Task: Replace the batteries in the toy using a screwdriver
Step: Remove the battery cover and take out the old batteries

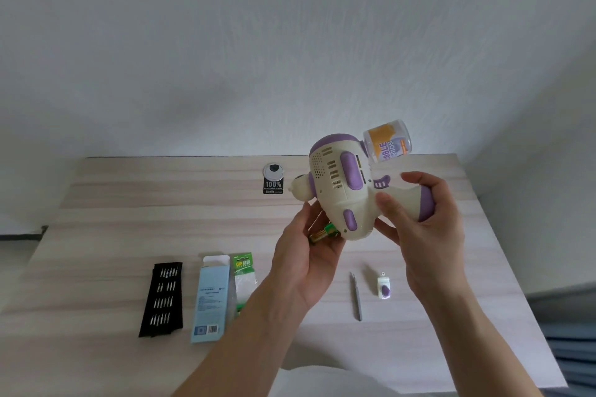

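A person's right hand (429, 229), fingers (419, 180) wrapped round the handle, holds a cream-and-purple bubble gun toy (335, 190) above the bench (129, 203); the left hand (303, 258) cups green batteries (323, 232) beneath it, fingers curled.

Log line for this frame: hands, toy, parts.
right hand: grips toy by handle | left hand: holds batteries under toy | cover: on table | grey tool: on table

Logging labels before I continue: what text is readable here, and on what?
"BBLE" and "UTION", cut off: clear orange-labelled bottle on the cream and purple plastic toy.
"100%": black sticker on the pale wooden table; its lower line is blurred.
"GP": green battery pack.
Pale blue cardboard box: print too small to read.
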